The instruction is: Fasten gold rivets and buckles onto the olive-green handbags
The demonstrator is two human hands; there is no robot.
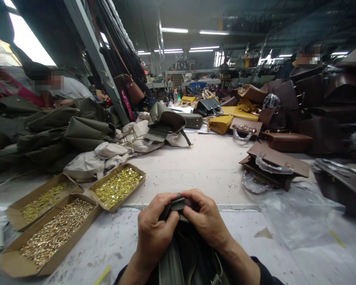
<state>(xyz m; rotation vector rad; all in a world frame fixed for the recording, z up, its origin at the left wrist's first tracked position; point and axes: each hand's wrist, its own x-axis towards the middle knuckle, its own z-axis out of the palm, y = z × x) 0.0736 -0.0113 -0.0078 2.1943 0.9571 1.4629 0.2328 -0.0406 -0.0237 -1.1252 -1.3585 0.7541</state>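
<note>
A dark green bag [172, 261] stands at the bottom centre, close to my body, its dark inside facing up. My left hand [158, 225] pinches the left side of a small flap at the bag's far edge, thumb below and fingers above. On the right side of the same flap, my right hand [204, 217] is closed in a matching pinch. The two hands nearly meet over the flap. Left of them lies a cardboard tray of gold metal pieces [118, 186]. Whether a small part sits between the fingertips is hidden.
Two more cardboard trays [52, 237] of small metal pieces lie at the left. Green bags [89, 132] and pale cloth are piled behind them. Brown bags [274, 164] and clear plastic [302, 213] lie at the right. People sit at the far left.
</note>
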